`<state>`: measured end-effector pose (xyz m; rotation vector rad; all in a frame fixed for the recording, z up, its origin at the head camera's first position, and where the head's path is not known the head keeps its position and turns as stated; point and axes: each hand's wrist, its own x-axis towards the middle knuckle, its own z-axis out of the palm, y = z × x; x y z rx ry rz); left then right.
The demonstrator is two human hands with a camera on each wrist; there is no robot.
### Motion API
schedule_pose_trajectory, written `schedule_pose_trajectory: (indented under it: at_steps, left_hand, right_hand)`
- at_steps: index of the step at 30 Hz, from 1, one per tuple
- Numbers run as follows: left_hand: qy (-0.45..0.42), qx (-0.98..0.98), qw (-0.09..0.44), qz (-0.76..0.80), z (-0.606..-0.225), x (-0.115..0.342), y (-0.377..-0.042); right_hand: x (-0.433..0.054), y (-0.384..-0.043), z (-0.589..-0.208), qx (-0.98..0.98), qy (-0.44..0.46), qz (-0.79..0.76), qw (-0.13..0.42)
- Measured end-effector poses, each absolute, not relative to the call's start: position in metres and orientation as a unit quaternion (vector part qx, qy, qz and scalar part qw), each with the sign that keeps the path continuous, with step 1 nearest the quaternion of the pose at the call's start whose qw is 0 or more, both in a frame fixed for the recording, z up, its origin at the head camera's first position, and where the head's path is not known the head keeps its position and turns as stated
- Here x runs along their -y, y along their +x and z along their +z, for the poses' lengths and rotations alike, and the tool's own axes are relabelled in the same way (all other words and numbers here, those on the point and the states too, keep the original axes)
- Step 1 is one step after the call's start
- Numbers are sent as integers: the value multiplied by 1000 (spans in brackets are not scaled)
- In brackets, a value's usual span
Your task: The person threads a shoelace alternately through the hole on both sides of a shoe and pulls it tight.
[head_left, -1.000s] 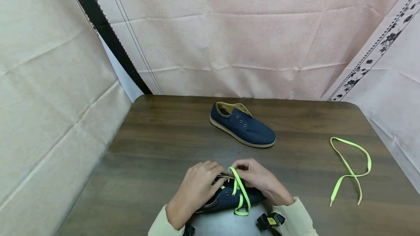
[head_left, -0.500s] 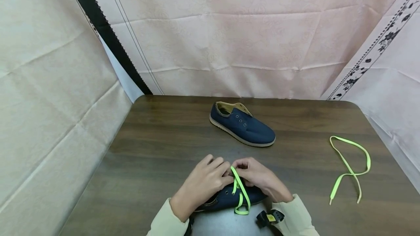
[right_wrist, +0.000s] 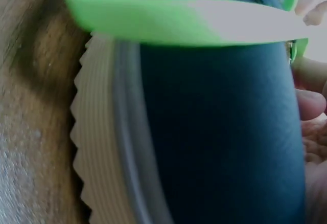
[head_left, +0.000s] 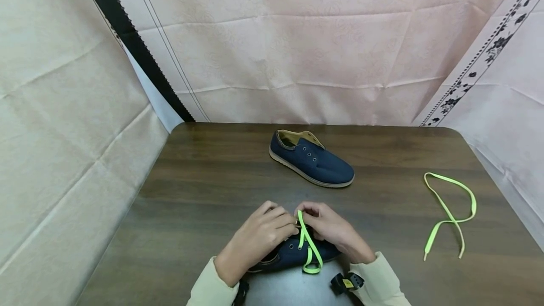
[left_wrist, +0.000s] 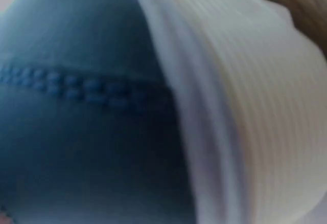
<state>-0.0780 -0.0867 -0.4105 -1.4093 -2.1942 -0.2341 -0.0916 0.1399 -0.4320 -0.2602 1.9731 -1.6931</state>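
In the head view a dark blue shoe lies at the table's near side, toe to the right. A flat neon green shoelace runs through some of its eyelets and loops down over the near side. My left hand curls over the shoe's opening and grips its upper edge; its fingertips are mostly hidden. The right hand pinches the lace above the eyelets, close to the left fingertips. In the right wrist view the lace crosses the shoe's side towards the fingers. Only the shoe's side and sole fill the left wrist view.
A matching blue shoe without a lace stands farther back on the brown wooden table. Another green shoelace lies in a crossed loop at the right. Pale cloth hangs behind the table.
The left hand has shifted from the shoe's opening up and right, towards the right fingertips. The right hand stays at the lace, whose near loop has narrowed slightly. The view shifts a little.
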Motion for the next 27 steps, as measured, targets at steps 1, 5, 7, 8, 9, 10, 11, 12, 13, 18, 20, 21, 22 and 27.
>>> schedule_pose_trajectory:
  at_steps: [1, 5, 7, 8, 9, 10, 11, 12, 13, 18, 20, 21, 22, 27]
  left_hand:
    - [-519, 808, 263, -96, -410, 88, -77]
    - [-517, 798, 278, -132, -408, 93, -73]
    - [-514, 795, 280, -159, -404, 95, -70]
    - [-513, 792, 281, -176, -402, 96, -68]
    - [-511, 788, 283, -195, -400, 96, -67]
    - [-509, 784, 285, -212, -397, 97, -65]
    - [-507, 779, 290, -228, -394, 97, -64]
    - [-505, 774, 293, -246, -392, 98, -63]
    - [-504, 768, 295, -262, -390, 99, -62]
    - [-506, 743, 309, -310, -379, 103, -59]
    - [-506, 734, 319, -322, -374, 104, -58]
    - [-506, 729, 322, -331, -372, 105, -58]
    - [-506, 723, 324, -342, -370, 105, -57]
    - [-508, 691, 320, -402, -361, 109, -53]
  right_hand:
    - [-140, -92, -432, -734, -98, -621, 256]
    - [-138, -92, -432, -746, -105, -614, 235]
    - [-138, -92, -431, -749, -101, -615, 224]
    - [-138, -92, -431, -749, -99, -618, 219]
    - [-138, -91, -431, -749, -95, -620, 214]
    - [-138, -91, -432, -750, -93, -621, 209]
    - [-138, -91, -432, -750, -91, -622, 204]
    - [-139, -90, -432, -752, -91, -622, 198]
    - [-139, -90, -433, -753, -91, -622, 193]
    - [-140, -89, -434, -750, -81, -630, 185]
    - [-140, -88, -435, -742, -75, -640, 187]
    - [-140, -88, -435, -739, -72, -644, 187]
    - [-140, -88, -435, -736, -71, -647, 186]
    - [-140, -88, -436, -725, -78, -660, 179]
